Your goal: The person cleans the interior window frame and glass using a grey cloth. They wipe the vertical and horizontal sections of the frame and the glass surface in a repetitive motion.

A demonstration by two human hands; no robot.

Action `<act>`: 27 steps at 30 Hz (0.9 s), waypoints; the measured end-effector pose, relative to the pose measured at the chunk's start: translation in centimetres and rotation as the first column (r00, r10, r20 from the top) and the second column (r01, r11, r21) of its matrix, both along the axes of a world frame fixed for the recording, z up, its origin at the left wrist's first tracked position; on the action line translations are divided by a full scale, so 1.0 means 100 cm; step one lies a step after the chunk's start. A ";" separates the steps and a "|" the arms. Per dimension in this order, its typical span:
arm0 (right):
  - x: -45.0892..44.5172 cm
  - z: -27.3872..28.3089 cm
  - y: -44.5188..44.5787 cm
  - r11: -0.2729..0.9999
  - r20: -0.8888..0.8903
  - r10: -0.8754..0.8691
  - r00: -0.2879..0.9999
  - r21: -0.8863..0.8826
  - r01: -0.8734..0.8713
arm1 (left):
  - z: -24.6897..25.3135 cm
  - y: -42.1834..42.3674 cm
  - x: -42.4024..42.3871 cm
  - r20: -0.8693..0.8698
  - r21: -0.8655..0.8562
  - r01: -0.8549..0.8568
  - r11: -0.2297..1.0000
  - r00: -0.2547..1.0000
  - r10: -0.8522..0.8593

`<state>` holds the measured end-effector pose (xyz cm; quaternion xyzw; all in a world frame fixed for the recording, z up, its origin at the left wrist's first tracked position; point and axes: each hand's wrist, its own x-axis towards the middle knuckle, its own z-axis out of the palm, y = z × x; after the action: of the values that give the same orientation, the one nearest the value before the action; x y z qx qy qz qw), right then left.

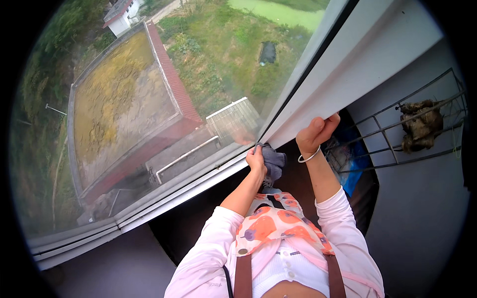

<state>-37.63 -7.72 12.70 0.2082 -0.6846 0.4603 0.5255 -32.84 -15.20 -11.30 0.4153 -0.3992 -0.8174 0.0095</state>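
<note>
My left hand [256, 159] grips a bunched grey cloth [273, 161] at the lower corner of the window, where the glass pane [223, 74] meets the white frame [328, 74]. Part of the cloth hangs down below the hand. To the right, my right hand [318, 134], with a light bangle at the wrist, is at the inner edge of the white frame. Its fingers curl at that edge and its thumb points up; their tips are partly hidden behind the edge. I see no object in this hand.
White window tracks [175, 190] run along the sill to the lower left. A metal wire rack [387, 138] holding a brown, dried-looking item [423, 124] is at the right wall. Blue plastic [353, 175] lies below it. Outside are a flat roof [119, 104] and grass.
</note>
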 end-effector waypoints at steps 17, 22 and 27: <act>-0.001 -0.005 0.003 0.999 0.044 0.038 0.998 -0.016 -0.037 | -0.006 0.004 -0.002 0.057 0.044 -0.023 0.999 0.998 0.021; 0.003 -0.001 0.003 1.000 0.039 -0.001 0.999 0.002 0.001 | 0.017 -0.001 0.002 -0.046 0.084 -0.045 0.995 0.998 0.049; -0.001 -0.001 0.002 1.000 0.031 -0.011 0.999 0.003 0.011 | -0.009 -0.011 -0.010 -0.033 0.116 0.076 0.990 0.997 -0.072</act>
<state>-37.71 -7.54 12.57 0.1981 -0.6942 0.4597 0.5172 -33.82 -16.33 -12.22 0.3883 -0.3654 -0.8451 -0.0395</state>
